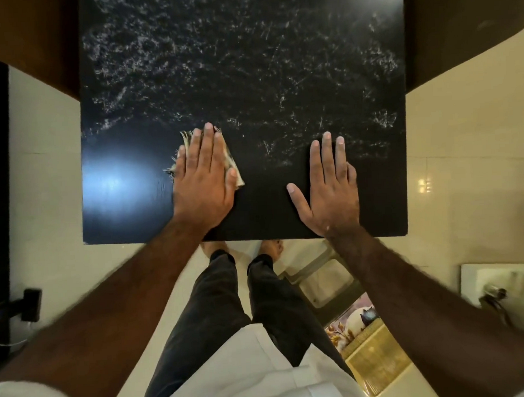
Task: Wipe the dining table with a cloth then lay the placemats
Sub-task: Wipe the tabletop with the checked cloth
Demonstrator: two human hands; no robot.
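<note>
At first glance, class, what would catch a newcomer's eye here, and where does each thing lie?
The black table fills the upper picture, its far half covered in whitish smears, its near strip dark and glossy. On that near strip the left hand presses flat on a frayed cloth, and the right hand lies flat to its right.

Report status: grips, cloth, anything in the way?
Left grip flat, pressing cloth on table. Right grip flat on bare surface, holding nothing. White smears across far part, near strip dark. No mats laid yet.
</note>
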